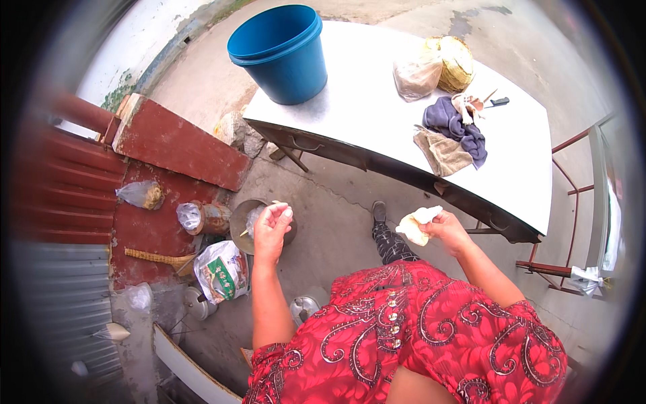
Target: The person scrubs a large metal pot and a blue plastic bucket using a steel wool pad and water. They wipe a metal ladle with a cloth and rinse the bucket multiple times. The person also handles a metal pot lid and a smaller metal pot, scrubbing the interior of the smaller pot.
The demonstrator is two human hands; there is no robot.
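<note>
My right hand (446, 231) pinches a soft, crumpled cream-white piece (417, 225) between thumb and fingers, in front of the table's near edge. Whether it is cloth or flatbread is not clear. My left hand (271, 232) is raised with curled fingers above a round metal bucket (243, 242) on the ground. Clear plastic shows inside that bucket, and a thin yellowish tip (244, 233) pokes out beside the hand. The inside of the left hand's grip is hidden.
On the white-topped table (363, 101) are a blue plastic bucket (287, 65), a bagged item (416, 76), a basket (455, 63), cloths (449, 116) and a knife (499, 102). To the left lie a printed sack (222, 272), a rusty can (212, 219) and a lidded pot (198, 303).
</note>
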